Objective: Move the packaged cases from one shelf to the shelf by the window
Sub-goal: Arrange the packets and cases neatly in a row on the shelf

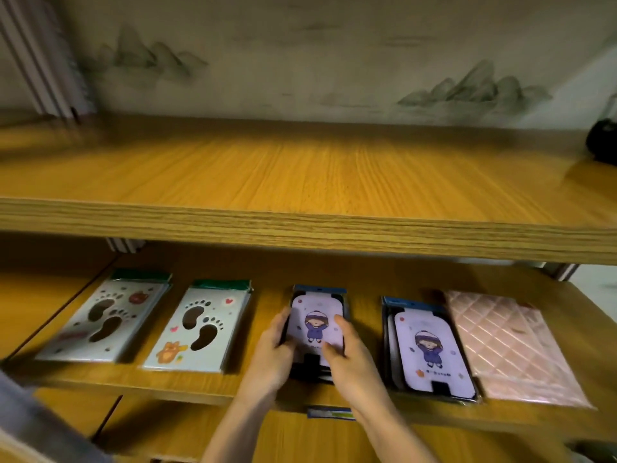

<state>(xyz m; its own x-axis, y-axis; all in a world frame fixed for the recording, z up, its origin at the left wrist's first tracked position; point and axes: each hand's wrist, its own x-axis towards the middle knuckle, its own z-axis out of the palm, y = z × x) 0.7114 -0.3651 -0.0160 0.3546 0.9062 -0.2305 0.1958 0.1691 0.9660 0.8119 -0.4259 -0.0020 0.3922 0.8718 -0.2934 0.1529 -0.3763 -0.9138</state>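
Both hands, left (267, 349) and right (350, 355), clasping the lilac cartoon case (315, 324) on the lower shelf (100, 379); bottom edge covered by palms, print blurred, neighbouring pink pack (510, 349) partly overlapped

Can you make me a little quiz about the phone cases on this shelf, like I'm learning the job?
1. True or false: both hands are on the same stack of cases.
2. How many stacks lie on the lower shelf?
3. Which picture is on the two stacks at the left end? A) footprints B) stars C) flowers

Key:
1. True. The left hand and the right hand hold the purple cartoon stack from each side.
2. Five: the first footprint stack, the second footprint stack, the held stack, another purple stack and the pink quilted stack.
3. A.
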